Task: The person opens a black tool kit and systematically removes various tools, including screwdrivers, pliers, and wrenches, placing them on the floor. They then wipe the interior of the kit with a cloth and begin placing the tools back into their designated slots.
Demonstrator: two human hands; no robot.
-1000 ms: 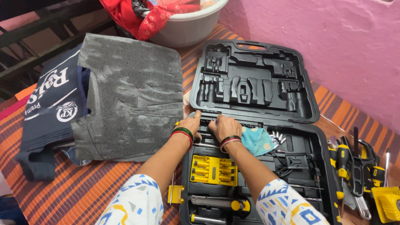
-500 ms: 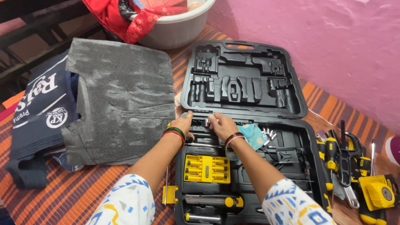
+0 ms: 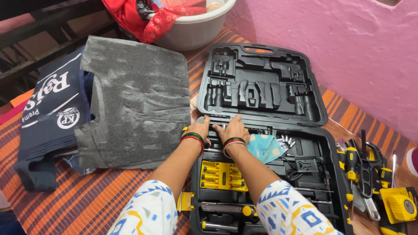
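Both hands rest on the bit row (image 3: 226, 129) at the case's (image 3: 331, 182) far edge, at 12 o'clock from the yellow screwdriver set (image 3: 223, 176). The left hand (image 3: 199, 130) lies flat, thumb raised, gripping nothing I can see; the right hand (image 3: 234, 129) spreads its fingers over the bits, and whether it pinches 1 I cannot tell. To do this well, I judge, steady the row with the left and work 1 bit at a time. Against 0.5 s ago, the right fingers are more splayed and reach farther forward; the cloth (image 3: 263, 148) stays at 3 o'clock of the wrist.
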